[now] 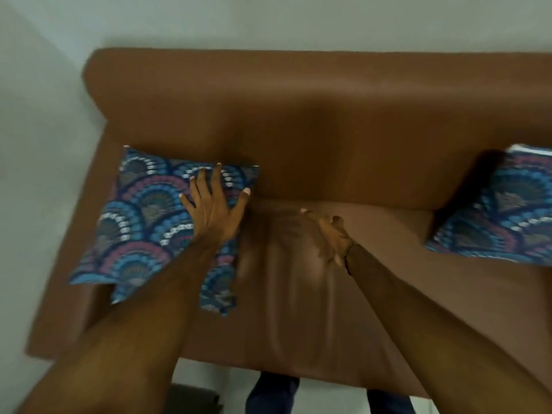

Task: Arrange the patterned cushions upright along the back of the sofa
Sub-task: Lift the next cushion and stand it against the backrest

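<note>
The left cushion is square and covered with a fan or scallop pattern in blue, pink and white dots on a dark ground; it lies tilted at the left end of the brown sofa, its top edge leaning toward the backrest and its lower corners hanging out over the seat. The person's left hand is pressed flat on the right part of this cushion, with the fingers spread wide apart and not closed on the fabric. The right hand is over the middle of the seat, blurred, holding nothing, with the fingers loose; I cannot tell if it touches the seat. A thin dark bracelet is on that wrist. A second cushion with the same pattern rests at the right end, propped against the backrest, partly cut by the picture edge. I can read no label or writing on any cushion. The sofa is smooth, with some wrinkles in the seat, and it stands against a plain pale wall. Below the seat edge one sees a light floor and dark blue trousers.
</note>
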Demonstrator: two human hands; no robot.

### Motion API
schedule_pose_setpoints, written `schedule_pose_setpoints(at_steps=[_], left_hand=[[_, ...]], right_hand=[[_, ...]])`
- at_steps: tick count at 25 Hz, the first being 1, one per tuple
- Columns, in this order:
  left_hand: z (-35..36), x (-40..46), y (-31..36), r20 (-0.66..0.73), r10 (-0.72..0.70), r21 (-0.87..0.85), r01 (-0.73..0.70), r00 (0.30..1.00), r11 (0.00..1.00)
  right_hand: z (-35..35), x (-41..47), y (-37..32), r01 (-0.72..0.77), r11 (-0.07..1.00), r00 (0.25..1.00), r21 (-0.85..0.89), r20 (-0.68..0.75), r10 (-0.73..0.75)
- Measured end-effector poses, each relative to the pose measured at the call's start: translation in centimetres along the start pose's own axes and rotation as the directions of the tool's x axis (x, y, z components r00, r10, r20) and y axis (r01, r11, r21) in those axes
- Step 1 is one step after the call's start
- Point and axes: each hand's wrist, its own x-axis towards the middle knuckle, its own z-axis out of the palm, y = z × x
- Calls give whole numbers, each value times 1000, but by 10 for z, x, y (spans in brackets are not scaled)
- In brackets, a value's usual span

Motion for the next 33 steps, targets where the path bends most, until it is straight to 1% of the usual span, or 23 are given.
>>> schedule_pose_setpoints(at_steps=[1,2,3,5,6,7,8,10,11,13,15,17,18,19,20,23,25,26,28,29,31,32,33], left_hand=[[-17,11,-31,-7,-59,8,59,998,998],[-28,20,-55,0,-102,17,102,995,995],[-40,26,-75,-13,-129,17,129,992,992],[-56,42,-114,-5,-181,47,181,983,982],[-63,52,-136,18,-227,42,226,974,973],[-71,58,-153,48,-286,-8,287,957,958],[-77,64,-169,89,-357,-133,366,930,921],[-91,63,-182,192,-456,-432,492,869,756],[-97,59,-179,221,-454,-505,500,863,704],[-105,51,-167,220,-410,-590,455,885,667],[-105,37,-141,209,-319,-684,372,924,628],[-88,21,-102,238,-212,-737,318,948,596],[-73,15,-77,253,-160,-751,298,954,589],[-55,8,-50,259,-106,-756,270,960,596],[-37,4,-26,267,-59,-755,247,962,608],[15,-9,40,327,43,-747,230,944,624],[40,-20,71,367,68,-704,230,928,672],[48,-28,86,367,67,-694,225,928,684],[60,-37,110,310,49,-671,182,950,719],[66,-39,116,297,44,-659,171,954,733],[77,-40,123,341,52,-662,201,939,722],[80,-40,124,358,54,-657,210,932,724],[84,-37,122,353,64,-637,190,933,747]], right_hand=[[28,1,-8,8,999,1000,-50,26,-7],[56,-6,-22,37,995,994,-93,105,-27],[92,-14,-35,30,997,982,-70,186,-17],[142,-21,-50,29,998,961,-51,278,-14],[161,-16,-52,50,997,955,-65,295,-29],[174,-7,-52,52,996,955,-72,294,-28],[187,0,-49,67,995,959,-70,279,-45],[200,8,-44,68,997,958,-19,279,-60],[197,13,-41,68,998,958,0,279,-66],[174,12,-39,90,995,951,52,293,-101],[134,13,-33,156,979,943,133,275,-188],[80,16,-25,270,936,941,226,145,-307],[47,15,-22,342,912,932,229,38,-359],[15,16,-21,398,896,917,197,-56,-395],[-13,15,-18,422,895,905,146,-126,-407],[-94,20,-1,469,882,858,43,-258,-444],[-137,29,14,481,876,830,26,-334,-446],[-153,31,22,490,871,821,15,-343,-456],[-177,37,32,503,864,796,-35,-371,-479],[-183,41,36,507,860,785,-51,-384,-485],[-186,53,47,513,858,777,-31,-408,-479],[-186,58,52,520,854,760,-30,-440,-478],[-183,62,57,522,852,743,-39,-471,-476]])
